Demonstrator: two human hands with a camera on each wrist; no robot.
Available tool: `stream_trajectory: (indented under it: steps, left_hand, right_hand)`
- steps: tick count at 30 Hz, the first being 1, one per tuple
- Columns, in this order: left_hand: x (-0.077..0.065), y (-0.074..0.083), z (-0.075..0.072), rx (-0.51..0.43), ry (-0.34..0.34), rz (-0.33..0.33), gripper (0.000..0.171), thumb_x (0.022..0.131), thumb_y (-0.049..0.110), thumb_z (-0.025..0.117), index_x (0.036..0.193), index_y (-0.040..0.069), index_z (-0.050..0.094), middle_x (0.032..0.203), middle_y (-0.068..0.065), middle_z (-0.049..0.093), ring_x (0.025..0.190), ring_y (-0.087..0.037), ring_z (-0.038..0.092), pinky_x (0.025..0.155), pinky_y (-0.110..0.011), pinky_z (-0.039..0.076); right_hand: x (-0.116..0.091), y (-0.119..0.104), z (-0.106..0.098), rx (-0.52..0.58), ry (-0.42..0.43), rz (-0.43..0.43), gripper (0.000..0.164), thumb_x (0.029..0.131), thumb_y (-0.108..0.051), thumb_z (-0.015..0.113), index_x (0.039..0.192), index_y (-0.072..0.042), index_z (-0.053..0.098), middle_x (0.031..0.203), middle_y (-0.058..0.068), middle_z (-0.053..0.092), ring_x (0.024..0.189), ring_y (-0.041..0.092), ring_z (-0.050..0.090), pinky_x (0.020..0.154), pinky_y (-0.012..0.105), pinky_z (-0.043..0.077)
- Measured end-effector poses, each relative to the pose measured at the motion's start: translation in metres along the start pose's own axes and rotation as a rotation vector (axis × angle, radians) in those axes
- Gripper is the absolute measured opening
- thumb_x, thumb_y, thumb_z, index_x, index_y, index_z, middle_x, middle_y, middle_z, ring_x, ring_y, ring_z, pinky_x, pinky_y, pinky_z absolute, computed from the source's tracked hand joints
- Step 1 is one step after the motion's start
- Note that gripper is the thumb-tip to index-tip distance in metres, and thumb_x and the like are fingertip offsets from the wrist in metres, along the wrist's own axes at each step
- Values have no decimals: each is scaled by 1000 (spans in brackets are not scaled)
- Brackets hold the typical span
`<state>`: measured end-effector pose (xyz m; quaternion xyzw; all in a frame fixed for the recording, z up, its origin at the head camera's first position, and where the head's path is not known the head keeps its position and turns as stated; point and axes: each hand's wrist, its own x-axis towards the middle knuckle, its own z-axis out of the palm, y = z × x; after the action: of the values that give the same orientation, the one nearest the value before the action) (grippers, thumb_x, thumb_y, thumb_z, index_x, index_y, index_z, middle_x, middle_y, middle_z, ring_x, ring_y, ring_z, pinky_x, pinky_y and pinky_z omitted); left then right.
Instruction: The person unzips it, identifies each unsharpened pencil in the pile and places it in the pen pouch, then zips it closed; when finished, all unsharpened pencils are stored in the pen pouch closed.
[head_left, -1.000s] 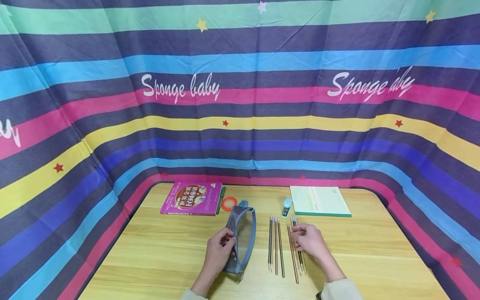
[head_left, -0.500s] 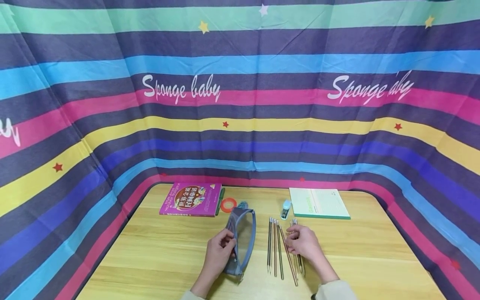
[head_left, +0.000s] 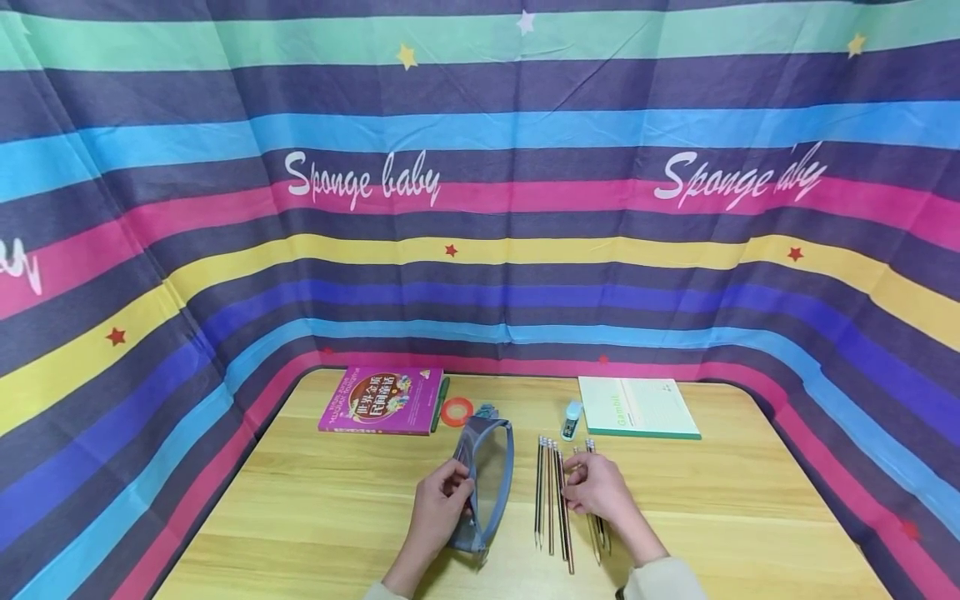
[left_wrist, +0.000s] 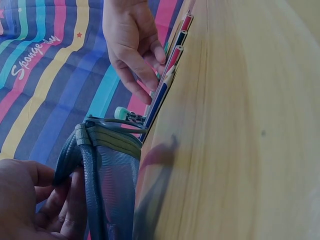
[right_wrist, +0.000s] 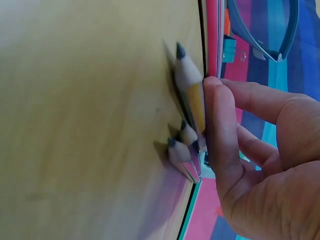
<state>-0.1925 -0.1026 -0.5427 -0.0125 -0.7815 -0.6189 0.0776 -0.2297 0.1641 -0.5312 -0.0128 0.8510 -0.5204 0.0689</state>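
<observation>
My left hand (head_left: 438, 504) grips the side of a grey-blue mesh pencil case (head_left: 491, 479), which stands with its mouth gaping towards the right. In the left wrist view, thumb and fingers pinch the fabric of this case (left_wrist: 112, 185). My right hand (head_left: 603, 492) pinches a reddish pencil (head_left: 571, 562) that lies against a row of several pencils (head_left: 551, 517); its upper part is partly covered by my fingers. Beneath the right hand lie a few more pencils (head_left: 596, 542), their sharpened tips (right_wrist: 186, 70) showing in the right wrist view.
Behind the pencils stands a small bottle-like item with a light-blue cap (head_left: 572, 417). A notebook (head_left: 637, 407) lies at the back right. At the back left are a purple book (head_left: 386, 400) and a red ring (head_left: 457, 411). A striped cloth (head_left: 510, 292) encloses the table.
My right hand has moved left, bringing the reddish pencil from the right-hand bunch up against the left row. The left hand and pencil case have stayed nearly still.
</observation>
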Motion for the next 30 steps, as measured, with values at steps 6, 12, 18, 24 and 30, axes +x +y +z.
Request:
stream_trajectory:
  steps: [6,12,18,24,30]
  left_hand:
    - [1,-1,-1,-9,-8,-8,5,94,-1,65,96,-5,65,80,-12,65,59,-5,55,50,-23,57]
    - [2,-1,-2,-45,-10,-24,5,94,3,67,97,-2,67,82,-10,66,60,-7,56,52,-22,57]
    - [1,0,-3,-72,-13,-21,6,93,2,68,97,-2,67,82,-11,67,60,-7,57,52,-22,58]
    - [2,-1,-4,-61,-19,-22,7,94,4,68,97,-2,67,83,-12,68,60,-7,57,52,-22,58]
    - [1,-1,-7,-61,-25,-31,5,94,3,67,98,1,68,85,-12,68,61,-8,57,53,-24,59]
  right_hand:
    - [4,2,3,-24,-9,-13,46,76,15,73,120,11,62,80,12,66,56,21,65,52,35,62]
    - [6,1,4,-43,-7,-27,47,77,15,73,122,11,61,79,12,66,55,20,65,50,33,62]
    - [5,-2,6,-51,-5,-24,50,79,15,72,127,12,59,77,11,66,54,21,65,50,35,62]
    - [4,-3,8,-53,-2,-11,51,79,15,72,128,12,59,75,11,65,53,21,64,50,37,62]
    - [5,-3,8,-58,-6,-1,52,79,15,72,129,11,59,75,10,64,52,21,64,50,37,61]
